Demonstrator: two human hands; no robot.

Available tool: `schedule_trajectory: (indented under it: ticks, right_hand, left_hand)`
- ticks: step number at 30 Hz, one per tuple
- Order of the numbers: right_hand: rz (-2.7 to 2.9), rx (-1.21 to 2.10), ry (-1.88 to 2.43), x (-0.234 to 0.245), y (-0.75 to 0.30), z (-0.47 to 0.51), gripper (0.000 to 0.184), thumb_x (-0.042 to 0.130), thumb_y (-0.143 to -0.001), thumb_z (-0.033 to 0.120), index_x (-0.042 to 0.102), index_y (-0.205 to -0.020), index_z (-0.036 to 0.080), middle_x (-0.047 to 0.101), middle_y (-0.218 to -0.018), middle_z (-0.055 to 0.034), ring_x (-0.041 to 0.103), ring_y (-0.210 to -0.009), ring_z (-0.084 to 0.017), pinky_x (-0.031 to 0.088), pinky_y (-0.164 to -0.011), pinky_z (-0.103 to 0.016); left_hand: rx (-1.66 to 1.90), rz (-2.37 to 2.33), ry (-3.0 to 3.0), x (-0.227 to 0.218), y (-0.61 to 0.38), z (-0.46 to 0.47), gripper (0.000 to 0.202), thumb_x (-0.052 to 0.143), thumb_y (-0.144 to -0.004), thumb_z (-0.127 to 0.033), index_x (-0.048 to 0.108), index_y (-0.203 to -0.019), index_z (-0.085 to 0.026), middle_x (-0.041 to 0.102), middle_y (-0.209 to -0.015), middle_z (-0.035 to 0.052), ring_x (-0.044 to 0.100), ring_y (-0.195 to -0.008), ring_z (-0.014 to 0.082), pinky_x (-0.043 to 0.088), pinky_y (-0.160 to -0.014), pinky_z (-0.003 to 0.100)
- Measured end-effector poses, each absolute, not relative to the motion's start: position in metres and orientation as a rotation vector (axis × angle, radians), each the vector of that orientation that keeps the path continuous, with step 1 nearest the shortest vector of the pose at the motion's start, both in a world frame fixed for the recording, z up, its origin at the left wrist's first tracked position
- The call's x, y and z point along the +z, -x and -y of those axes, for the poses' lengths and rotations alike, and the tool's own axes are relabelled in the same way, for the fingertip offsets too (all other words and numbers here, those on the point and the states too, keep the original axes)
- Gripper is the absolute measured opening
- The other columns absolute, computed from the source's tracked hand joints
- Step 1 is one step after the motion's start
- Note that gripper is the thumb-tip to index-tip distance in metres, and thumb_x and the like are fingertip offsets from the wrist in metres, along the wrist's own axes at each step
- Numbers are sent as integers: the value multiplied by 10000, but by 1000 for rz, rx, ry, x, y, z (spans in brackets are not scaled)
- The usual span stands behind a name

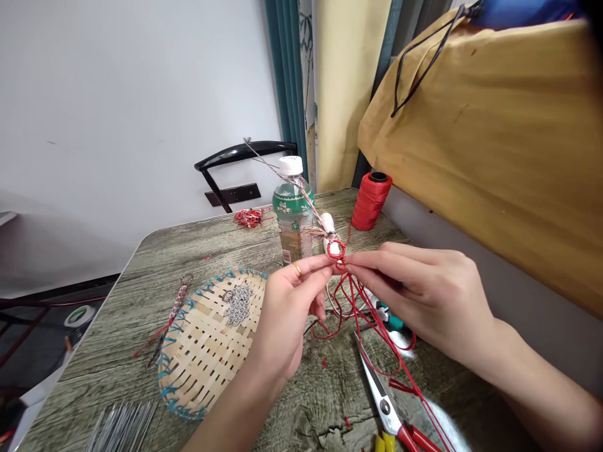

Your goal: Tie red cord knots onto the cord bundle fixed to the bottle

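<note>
My left hand [288, 314] and my right hand [424, 295] meet above the table, both pinching a knot of red cord [337, 254] between fingertips. Loose red cord strands [377, 333] hang down from the knot toward the table. A twisted red-and-white braid [301, 188] runs up and back from the knot, past a plastic bottle [293, 210]. A ring shows on a finger of my left hand.
A woven bamboo tray [200, 358] holds several small metal rings [238, 302]. Scissors with red handles [389, 408] lie at the front. A red thread spool [371, 201] stands at the back right, a finished braid [176, 307] lies left, metal rods [122, 427] at the front left.
</note>
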State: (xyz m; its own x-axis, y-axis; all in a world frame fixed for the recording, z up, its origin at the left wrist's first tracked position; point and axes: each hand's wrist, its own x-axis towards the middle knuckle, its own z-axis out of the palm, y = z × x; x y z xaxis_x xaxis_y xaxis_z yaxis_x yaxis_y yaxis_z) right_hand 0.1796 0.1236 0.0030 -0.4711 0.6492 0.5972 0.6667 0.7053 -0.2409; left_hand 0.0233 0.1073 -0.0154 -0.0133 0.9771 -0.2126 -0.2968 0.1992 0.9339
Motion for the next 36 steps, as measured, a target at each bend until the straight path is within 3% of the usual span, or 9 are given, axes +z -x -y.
schedule_trajectory:
  ticks: [11,36]
  right_hand:
    - [2181,-5,1088,3,-176,-122,133,571,-796,238,684,-820,173,642,-644,9,552,-528,-94,410,-506,-212]
    - [2096,174,1153,7,-170,-125,74,608,-763,200,678,-758,179,687,-684,11,594,-554,-94,419,-506,-202]
  left_hand:
    - [1208,-1155,-818,-17,-23,-110,162,694,-663,-203,703,-815,-148,584,-602,-22,389,-414,2,308,-386,123]
    - [1242,-1087,-858,-19,-25,-111,95,656,-702,-224,640,-746,-141,545,-575,-37,431,-481,42,363,-463,151]
